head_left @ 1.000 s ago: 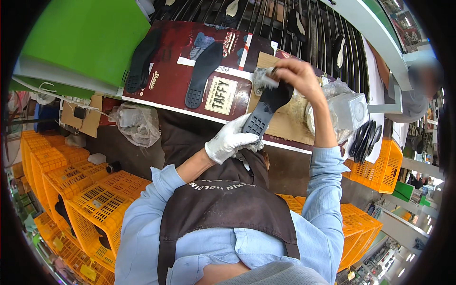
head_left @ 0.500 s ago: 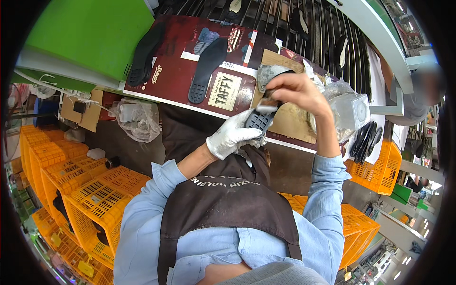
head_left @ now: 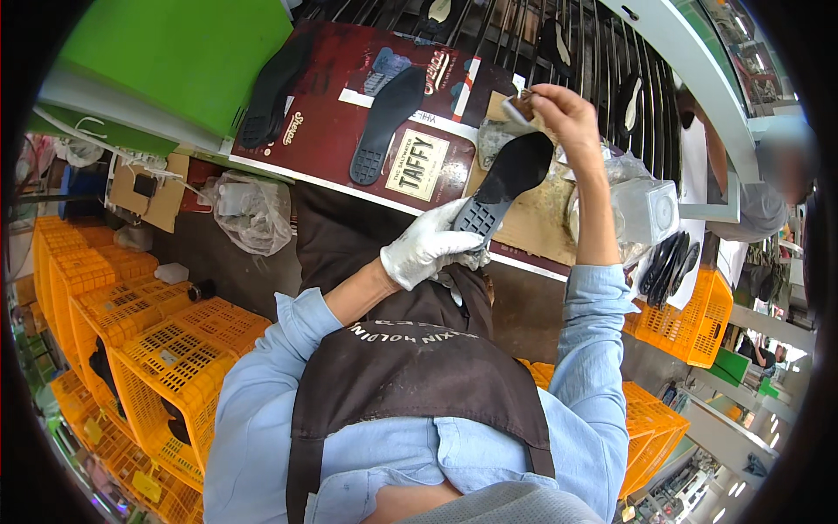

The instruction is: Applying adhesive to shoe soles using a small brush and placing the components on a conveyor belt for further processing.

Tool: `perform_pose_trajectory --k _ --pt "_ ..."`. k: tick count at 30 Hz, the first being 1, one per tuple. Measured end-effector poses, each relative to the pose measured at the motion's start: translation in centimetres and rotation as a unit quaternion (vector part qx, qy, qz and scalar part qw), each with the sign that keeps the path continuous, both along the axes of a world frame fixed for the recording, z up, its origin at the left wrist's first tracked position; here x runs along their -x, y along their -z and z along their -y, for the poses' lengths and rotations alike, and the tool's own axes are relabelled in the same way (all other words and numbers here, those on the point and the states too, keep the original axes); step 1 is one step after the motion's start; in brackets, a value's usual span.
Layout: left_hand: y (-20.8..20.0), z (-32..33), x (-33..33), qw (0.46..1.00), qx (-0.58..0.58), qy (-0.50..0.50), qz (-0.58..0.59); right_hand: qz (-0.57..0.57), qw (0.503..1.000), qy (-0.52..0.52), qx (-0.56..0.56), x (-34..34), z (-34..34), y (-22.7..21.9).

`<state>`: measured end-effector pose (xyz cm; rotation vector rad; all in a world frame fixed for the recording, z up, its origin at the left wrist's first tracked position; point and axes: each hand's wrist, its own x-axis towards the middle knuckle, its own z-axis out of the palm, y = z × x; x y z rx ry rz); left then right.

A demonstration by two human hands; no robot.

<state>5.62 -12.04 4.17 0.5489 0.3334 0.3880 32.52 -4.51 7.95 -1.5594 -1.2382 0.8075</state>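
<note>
My left hand (head_left: 417,248), in a white glove, grips the heel end of a black shoe sole (head_left: 517,173). The sole tilts up to the right, its gridded heel and smooth forefoot showing. Beyond the sole's toe end, my bare right hand (head_left: 569,120) pinches a small brush (head_left: 519,108) with a brown upper part and a pale lower edge, held apart from the sole. Two more black soles lie on the maroon tabletop (head_left: 327,74): one sole (head_left: 388,122) in the middle and another sole (head_left: 278,87) at its left.
Stained cardboard (head_left: 534,225) lies under my right forearm, near a clear plastic container (head_left: 648,210). Metal bars (head_left: 602,65) at the back carry several soles. A stack of soles (head_left: 668,269) sits at right. Orange crates (head_left: 170,380) stand behind left. Another person (head_left: 772,179) is at far right.
My right hand has lifted the brush off the sole and moved it away, up toward the back. The sole's forefoot, covered before, now shows. My left hand keeps its hold.
</note>
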Motion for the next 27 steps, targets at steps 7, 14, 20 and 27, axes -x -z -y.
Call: perform_pose_trajectory --k 7,14,20,27 --pt "-0.4 -0.2 0.0 1.000 -0.009 -0.020 0.022 -0.020 0.950 -0.262 0.168 2.2 3.9 -2.4" --pt "-0.7 -0.3 0.3 1.000 -0.010 -0.023 -0.001 -0.023 0.985 -0.156 0.077 4.2 4.8 -2.8" --pt "-0.9 -0.3 0.3 0.999 -0.016 -0.029 -0.005 -0.027 0.992 -0.121 0.019 4.8 5.2 -2.8" --pt "-1.1 -0.3 0.2 1.000 -0.004 -0.027 -0.015 0.068 0.985 -0.158 -0.013 4.9 5.6 -2.7"
